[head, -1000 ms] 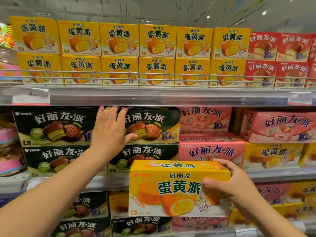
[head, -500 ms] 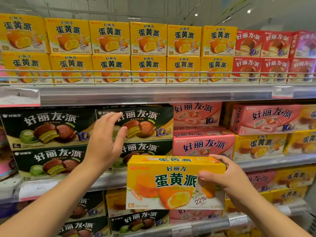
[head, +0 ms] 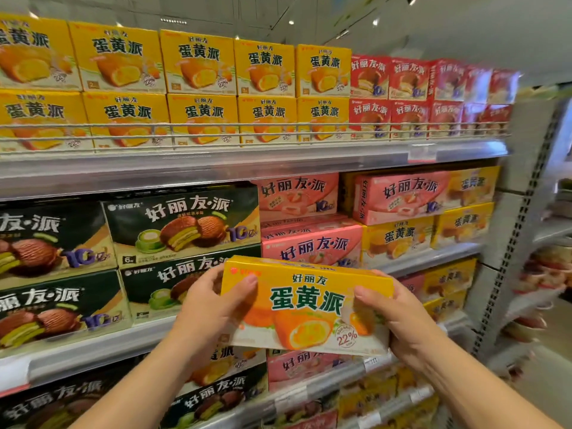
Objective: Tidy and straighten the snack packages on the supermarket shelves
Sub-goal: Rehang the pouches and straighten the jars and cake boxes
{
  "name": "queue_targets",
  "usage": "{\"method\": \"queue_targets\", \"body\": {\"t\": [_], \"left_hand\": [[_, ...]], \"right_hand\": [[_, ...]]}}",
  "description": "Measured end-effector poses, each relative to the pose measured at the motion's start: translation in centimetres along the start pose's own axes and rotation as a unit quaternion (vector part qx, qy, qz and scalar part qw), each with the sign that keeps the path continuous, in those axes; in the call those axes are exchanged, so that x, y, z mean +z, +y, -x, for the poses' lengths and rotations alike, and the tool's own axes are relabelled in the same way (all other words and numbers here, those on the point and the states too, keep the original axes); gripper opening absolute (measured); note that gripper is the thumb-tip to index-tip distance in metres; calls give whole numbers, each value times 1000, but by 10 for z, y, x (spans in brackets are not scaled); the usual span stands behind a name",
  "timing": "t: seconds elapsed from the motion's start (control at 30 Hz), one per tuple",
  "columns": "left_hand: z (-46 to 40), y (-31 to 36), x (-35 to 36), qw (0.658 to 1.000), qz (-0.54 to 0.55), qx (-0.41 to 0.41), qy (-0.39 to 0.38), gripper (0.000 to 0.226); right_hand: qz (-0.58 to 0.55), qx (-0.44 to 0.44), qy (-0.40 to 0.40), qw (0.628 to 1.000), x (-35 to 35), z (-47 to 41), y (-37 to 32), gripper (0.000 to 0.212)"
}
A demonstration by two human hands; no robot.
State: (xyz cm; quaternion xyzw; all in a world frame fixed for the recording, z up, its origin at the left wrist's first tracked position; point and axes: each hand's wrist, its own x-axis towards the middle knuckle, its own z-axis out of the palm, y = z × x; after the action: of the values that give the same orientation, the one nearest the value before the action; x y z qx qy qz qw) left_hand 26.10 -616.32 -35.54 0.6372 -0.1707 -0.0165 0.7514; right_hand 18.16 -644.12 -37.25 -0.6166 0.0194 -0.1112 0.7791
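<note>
Both hands hold a yellow box (head: 309,305) out in front of the middle shelf (head: 93,351), near the pink boxes (head: 309,246). The left hand (head: 207,311) curls its fingers round the box's left end, thumb on the front. The right hand (head: 399,317) grips the right end likewise, and green boxes (head: 182,230) stand to the left.

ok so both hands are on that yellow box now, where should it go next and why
Probably carry the yellow box, gripped at its ends by the left hand and right hand, right to the matching yellow boxes on the middle shelf. It now sits in front of green boxes and pink boxes.
</note>
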Motion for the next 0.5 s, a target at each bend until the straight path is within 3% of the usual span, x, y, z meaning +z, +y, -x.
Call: {"method": "queue_targets", "body": {"t": [0.1,0.27,0.43,0.5], "left_hand": [[-4,-6,26,999,35,2,-16,54],[-9,-20,82,997,43,-12,-57,66],[-21,-28,152,991,-121,22,-47,87],[-31,-22,187,986,-157,34,-48,70]], "right_hand": [[23,3,16,1000,-22,16,3,75],[18,-14,54,998,-74,31,-5,80],[16,-22,91,996,-150,38,-18,91],[25,-26,102,994,-187,38,-25,91]]}}
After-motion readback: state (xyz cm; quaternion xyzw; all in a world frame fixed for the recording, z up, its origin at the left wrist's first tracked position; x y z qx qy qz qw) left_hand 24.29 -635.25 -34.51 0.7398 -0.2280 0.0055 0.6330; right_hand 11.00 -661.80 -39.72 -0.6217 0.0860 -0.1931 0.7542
